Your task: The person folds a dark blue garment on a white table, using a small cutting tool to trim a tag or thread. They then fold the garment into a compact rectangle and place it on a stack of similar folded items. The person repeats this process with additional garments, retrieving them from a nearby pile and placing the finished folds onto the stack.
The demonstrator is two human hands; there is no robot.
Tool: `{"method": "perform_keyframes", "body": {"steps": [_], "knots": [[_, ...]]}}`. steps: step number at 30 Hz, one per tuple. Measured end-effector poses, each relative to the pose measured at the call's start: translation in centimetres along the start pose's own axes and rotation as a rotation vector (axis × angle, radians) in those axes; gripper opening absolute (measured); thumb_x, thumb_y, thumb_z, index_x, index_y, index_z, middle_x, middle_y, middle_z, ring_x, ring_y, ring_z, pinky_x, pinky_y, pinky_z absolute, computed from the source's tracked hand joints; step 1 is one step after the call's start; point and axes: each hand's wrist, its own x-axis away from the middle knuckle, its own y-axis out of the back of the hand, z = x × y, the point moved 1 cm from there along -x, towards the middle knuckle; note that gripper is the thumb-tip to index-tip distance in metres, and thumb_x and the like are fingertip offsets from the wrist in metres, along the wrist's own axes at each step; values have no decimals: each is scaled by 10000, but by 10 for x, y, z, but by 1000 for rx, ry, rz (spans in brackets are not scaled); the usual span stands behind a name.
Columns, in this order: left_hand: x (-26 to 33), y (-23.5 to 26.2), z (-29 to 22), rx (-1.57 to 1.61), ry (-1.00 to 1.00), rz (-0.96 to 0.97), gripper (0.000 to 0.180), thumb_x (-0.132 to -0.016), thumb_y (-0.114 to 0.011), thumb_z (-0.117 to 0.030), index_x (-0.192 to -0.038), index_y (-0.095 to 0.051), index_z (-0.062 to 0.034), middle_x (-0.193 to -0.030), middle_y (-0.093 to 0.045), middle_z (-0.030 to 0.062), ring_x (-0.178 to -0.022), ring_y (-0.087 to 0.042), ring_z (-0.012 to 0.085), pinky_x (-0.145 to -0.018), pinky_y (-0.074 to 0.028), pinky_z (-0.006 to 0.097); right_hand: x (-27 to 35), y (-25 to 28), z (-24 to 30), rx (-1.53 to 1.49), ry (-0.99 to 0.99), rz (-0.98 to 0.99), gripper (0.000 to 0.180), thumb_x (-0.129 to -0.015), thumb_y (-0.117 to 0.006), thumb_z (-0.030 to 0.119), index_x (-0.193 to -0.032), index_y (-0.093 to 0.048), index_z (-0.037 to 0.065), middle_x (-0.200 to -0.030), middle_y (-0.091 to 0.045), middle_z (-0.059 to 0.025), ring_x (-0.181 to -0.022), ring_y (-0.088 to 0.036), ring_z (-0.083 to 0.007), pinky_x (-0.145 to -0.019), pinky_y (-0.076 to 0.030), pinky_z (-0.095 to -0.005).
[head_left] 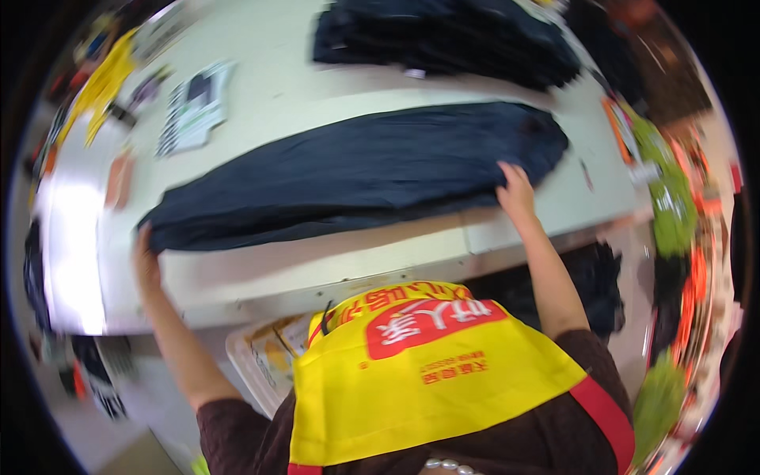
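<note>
Across the table lies a long dark navy garment [356,166], folded lengthwise and looking like a pair of trousers. Its narrow end points left and its wider end right. At the narrow end, my left hand [145,257] grips the corner, fingertips partly hidden by the cloth. My right hand [516,191] pinches the near edge close to the wider end. Some creases run along the cloth between my hands. Beyond it sits a thick stack of dark garments [447,39] with a small white tag at its near side.
A white table [273,95] bears a spiral-bound notebook [196,107], an orange-brown block [119,180] and yellow cloth [103,79] at the left. A small thin tool [587,175] lies at the right. Below the front edge are a pale bin [245,356] and dark cloth [590,289].
</note>
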Motion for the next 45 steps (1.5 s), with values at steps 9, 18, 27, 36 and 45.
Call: {"method": "perform_keyframes", "body": {"steps": [9,18,27,36,45], "knots": [[73,138,181,81,171,-692,550,-739,-755,-281,-1120,-515,36,-1062,-561,134,-928,-558,218,-753,-505,298,81,22,36,18,169,359,465,-738,-660,255,-1134,-523,55,-1169,-509,-146,-1034,-522,-336,-862,-454,-378],[221,-94,195,-820,-314,-724,682,-735,-523,-38,-1363,-263,1,-1234,-399,236,-992,-472,308,-852,-423,366,-2,82,-111,-186,-442,-236,533,-808,-636,385,-1161,-521,3,-811,-619,-94,-710,-598,-178,-658,-476,-296],[237,-228,149,-1338,-360,11,511,-763,-457,-33,-1272,-464,-78,-1344,-368,228,-1207,-371,408,-1011,-304,448,-48,100,-176,-546,-818,-69,787,-690,-743,426,-1253,-390,3,-767,-565,-98,-537,-522,-146,-478,-444,-284],[236,-219,162,-1380,-319,-170,507,-741,-414,42,-1228,-498,-71,-1269,-434,210,-1161,-409,399,-986,-323,444,-28,109,-202,-1166,-770,70,329,-839,-643,277,-1084,-572,70,-734,-457,48,-572,-381,-28,-458,-294,-171],[228,-212,175,-1376,-348,-165,478,-704,-411,72,-1155,-537,-23,-1169,-498,210,-1081,-469,395,-935,-360,437,-55,111,-224,-988,-856,97,216,-834,-630,292,-924,-613,96,-645,-417,61,-537,-337,-34,-449,-232,-200]]}}
